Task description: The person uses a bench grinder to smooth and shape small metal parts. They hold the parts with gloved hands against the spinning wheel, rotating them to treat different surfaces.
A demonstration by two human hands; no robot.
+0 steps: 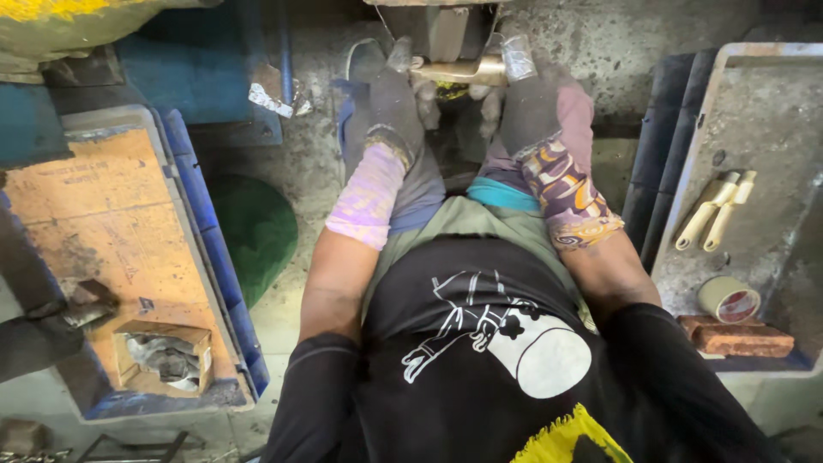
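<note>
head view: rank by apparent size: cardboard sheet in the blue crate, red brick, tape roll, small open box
1. cardboard sheet
2. small open box and red brick: look alike, unranked
3. tape roll

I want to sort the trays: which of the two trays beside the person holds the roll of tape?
The grey tray on the right holds the tape roll; the blue tray on the left holds cardboard.

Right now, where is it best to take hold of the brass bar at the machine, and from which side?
Probably at its two ends, one from each side: the brass bar lies crosswise, and the gloved left hand and right hand already sit at those ends.
</note>
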